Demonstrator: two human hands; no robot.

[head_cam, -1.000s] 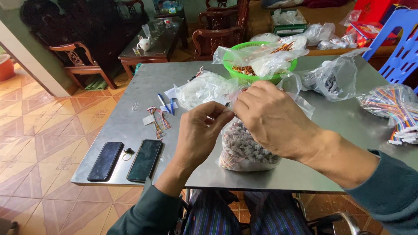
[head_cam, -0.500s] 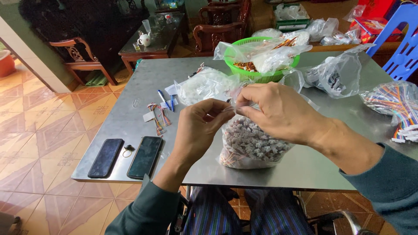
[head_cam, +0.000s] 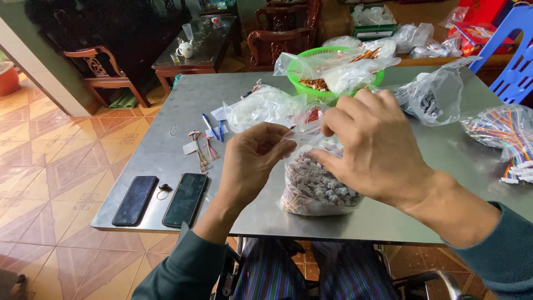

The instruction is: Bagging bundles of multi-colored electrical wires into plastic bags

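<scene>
At frame centre, we are pinching the clear bag's (head_cam: 313, 186) top edge with our left hand (head_cam: 252, 161), while our right hand (head_cam: 375, 147), fingers loosely spread, is touching the bag's upper part.

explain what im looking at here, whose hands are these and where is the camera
The camera sits on a person's head and looks down, so the two bare hands are that person's own; there is no machine.

The left hand pinches the top of a clear plastic bag full of small white connectors with coloured wires. The right hand is at the bag's mouth with spread fingers; whether it grips the plastic is hard to tell.

The bag stands near the front edge of a steel table. Also on it: two dark phones at the left, a few loose wire pieces, a pen, a green basket with more bags, another clear bag, and bundles of rainbow ribbon cable at the right.
</scene>
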